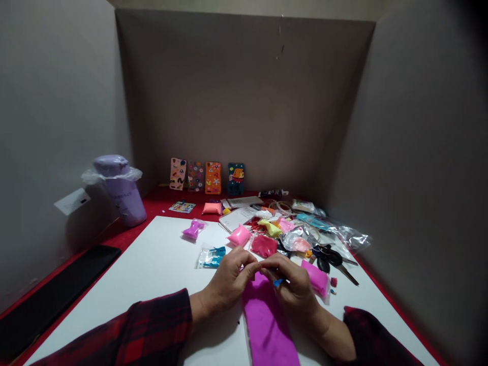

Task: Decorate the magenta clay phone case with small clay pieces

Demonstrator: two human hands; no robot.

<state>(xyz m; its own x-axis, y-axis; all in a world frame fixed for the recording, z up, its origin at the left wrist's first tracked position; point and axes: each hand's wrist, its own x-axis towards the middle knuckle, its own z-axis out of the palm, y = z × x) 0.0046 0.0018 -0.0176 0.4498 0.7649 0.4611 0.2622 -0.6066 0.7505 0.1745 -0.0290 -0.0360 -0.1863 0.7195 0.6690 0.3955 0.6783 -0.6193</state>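
My left hand (232,277) and my right hand (293,285) meet over the far end of a flat, purple, clay-like slab (269,325). Both are closed in a pinch, fingertips together; whatever lies between the tips is too small to make out. A small blue piece (278,282), perhaps modelling clay, shows in the curled fingers of my right hand. Beyond my left hand lies a clear bag with teal clay (215,257). Beside my right hand is a pack of magenta clay (316,278), with small red crumbs (334,281) next to it.
Black-handled scissors (331,258) lie at the right, near a heap of clay packs (264,245) and plastic bags. Decorated phone cases (213,178) lean at the back wall. A purple tumbler (124,195) stands left, above a black flat bar (57,290). Grey walls enclose the white board (152,269).
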